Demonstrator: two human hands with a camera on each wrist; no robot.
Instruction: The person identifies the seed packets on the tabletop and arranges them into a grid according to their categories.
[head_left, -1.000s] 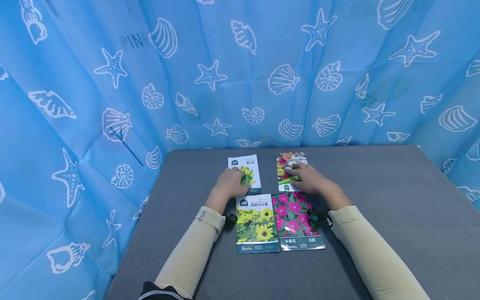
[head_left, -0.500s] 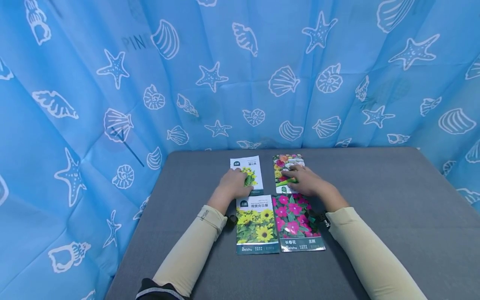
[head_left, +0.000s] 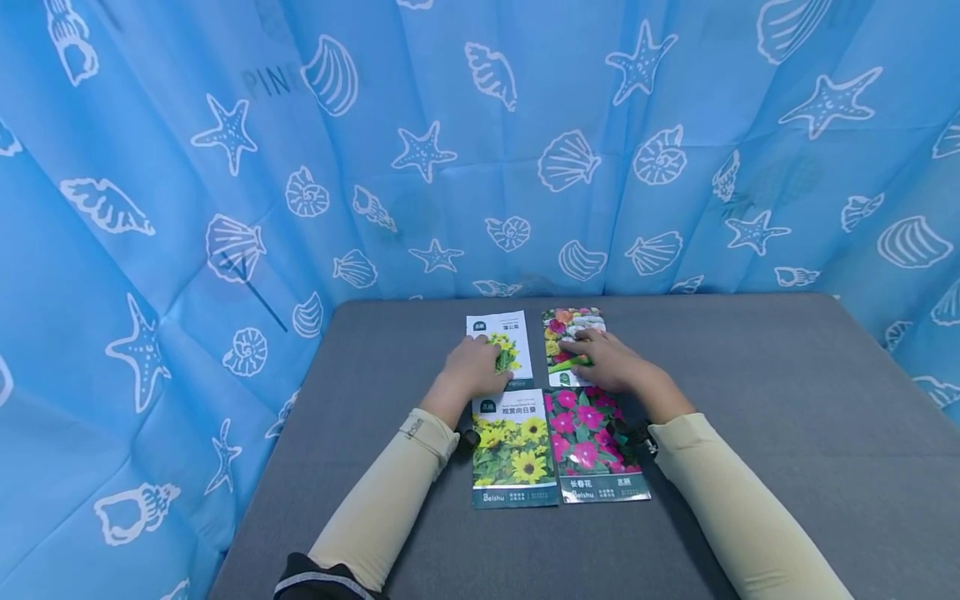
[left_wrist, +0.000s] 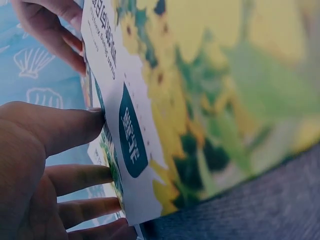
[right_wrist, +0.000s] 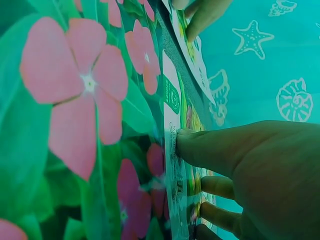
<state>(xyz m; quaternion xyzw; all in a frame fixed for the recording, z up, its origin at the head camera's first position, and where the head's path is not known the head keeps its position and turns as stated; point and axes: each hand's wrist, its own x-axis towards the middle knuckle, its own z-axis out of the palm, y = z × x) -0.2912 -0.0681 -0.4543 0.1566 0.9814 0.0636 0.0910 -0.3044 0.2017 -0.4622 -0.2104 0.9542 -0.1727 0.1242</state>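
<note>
My left hand [head_left: 474, 367] rests on the white seed packet with yellow flowers [head_left: 513, 325] at the back left. Its thumb and fingertips touch the packet in the left wrist view, with the fingers fairly straight. At the back right, my right hand [head_left: 611, 362] presses its spread fingers on the seed packet with mixed-colour blooms [head_left: 558, 321], covering part of it. Directly in front of these lie a larger yellow sunflower packet [head_left: 515, 450] and a pink-flower packet [head_left: 592, 429], side by side. A narrow gap separates the two back packets.
All the packets lie flat on a grey cloth-covered table [head_left: 750, 400]. A blue curtain [head_left: 465, 192] with white shells and starfish hangs behind the table and along its left side. Dark wrist straps [head_left: 633, 435] overhang the front packets.
The left hand has slid the white yellow-flower packet rightward, and the right hand has slid the mixed-bloom packet leftward. The gap between them has narrowed; the front packets stay put.
</note>
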